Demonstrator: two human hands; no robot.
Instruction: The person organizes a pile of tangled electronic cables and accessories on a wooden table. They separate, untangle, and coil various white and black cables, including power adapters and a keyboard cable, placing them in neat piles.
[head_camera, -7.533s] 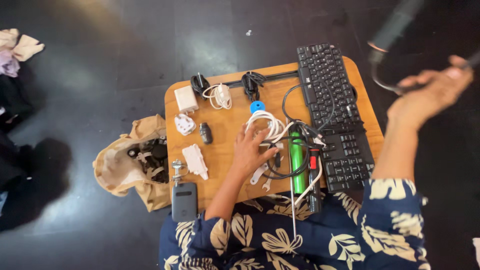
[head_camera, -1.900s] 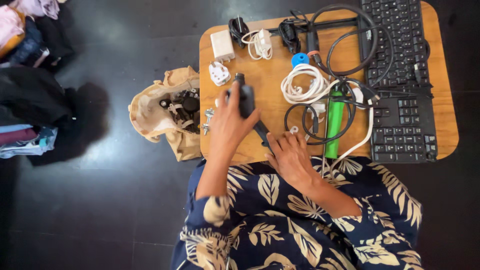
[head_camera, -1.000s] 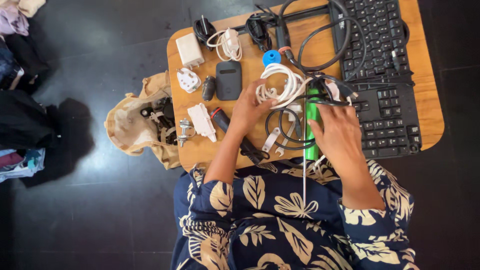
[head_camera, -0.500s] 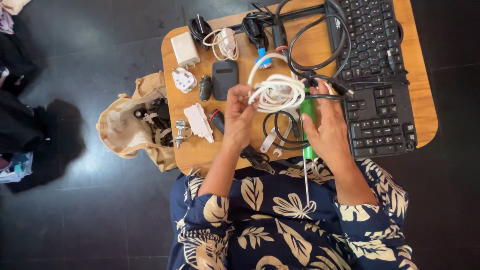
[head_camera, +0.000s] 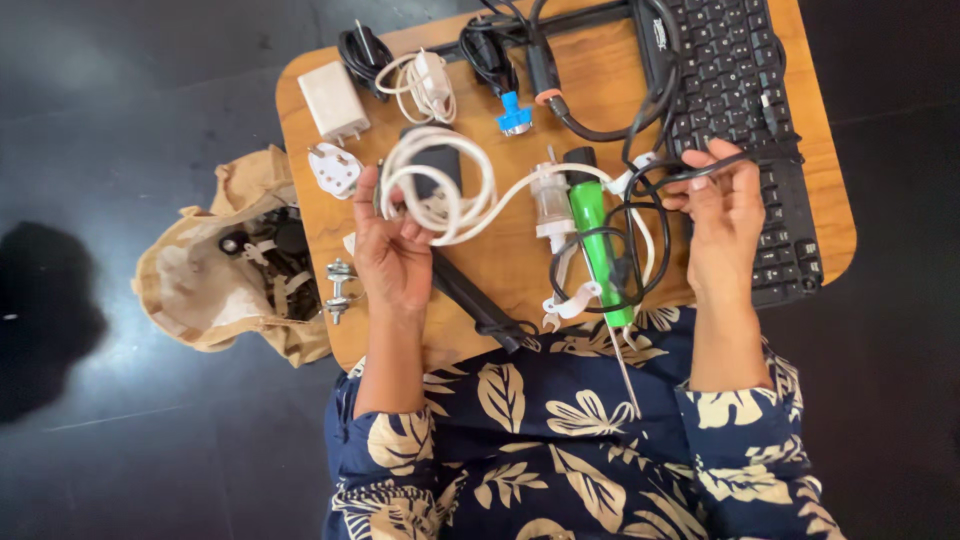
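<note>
Left hand (head_camera: 392, 255) is gripping coiled white cable (head_camera: 437, 190); right hand (head_camera: 722, 205) is pinching thin black cable (head_camera: 640, 215). Open beige cloth bag (head_camera: 195, 290) is holding dark hardware (head_camera: 265, 250).

A dark, glossy floor (head_camera: 130, 90) fills the scene, catching pale streaks of light at the far left and a soft sheen near the bottom left. A black shadow blot (head_camera: 45, 320) lies on it at the left edge. In the middle stands a small wooden tabletop (head_camera: 500, 255) with rounded corners, warm brown, its grain showing
</note>
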